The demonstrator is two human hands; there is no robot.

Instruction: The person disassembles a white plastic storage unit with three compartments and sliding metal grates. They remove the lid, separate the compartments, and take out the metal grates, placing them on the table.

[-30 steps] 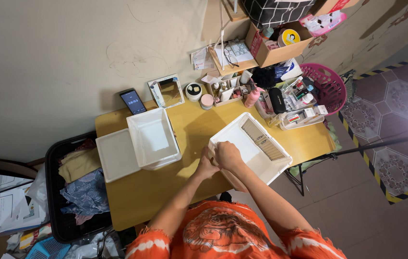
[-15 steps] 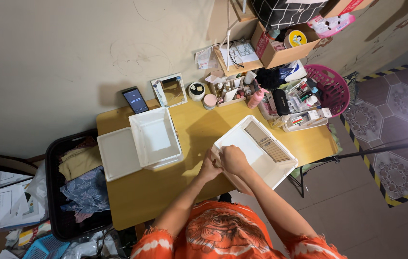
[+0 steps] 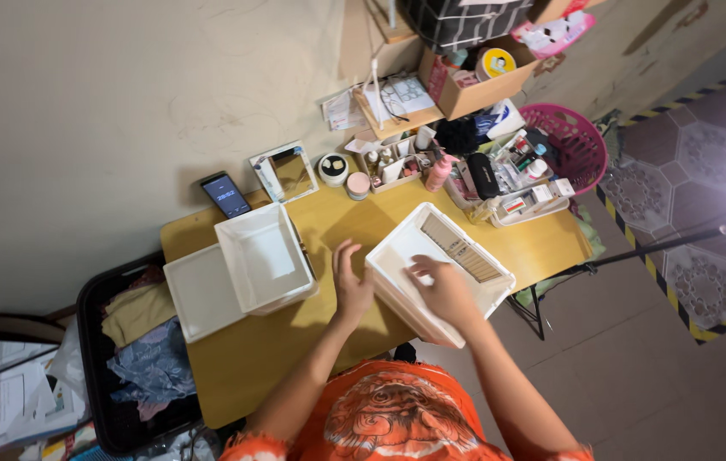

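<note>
Desk point(image 3: 346, 218): right hand point(image 3: 447, 290) partly inside bin point(image 3: 397, 256).

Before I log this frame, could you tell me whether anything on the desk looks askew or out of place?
The white bin under the right hand sits tilted, its near corner overhanging the table edge. The left hand hovers open beside it. Nothing looks spilled or damaged.

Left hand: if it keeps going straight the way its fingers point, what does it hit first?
The left hand points up the yellow table, toward the wall. The bare tabletop looks free; first in line is probably the small pink-lidded jar, though depth is unclear.
</note>
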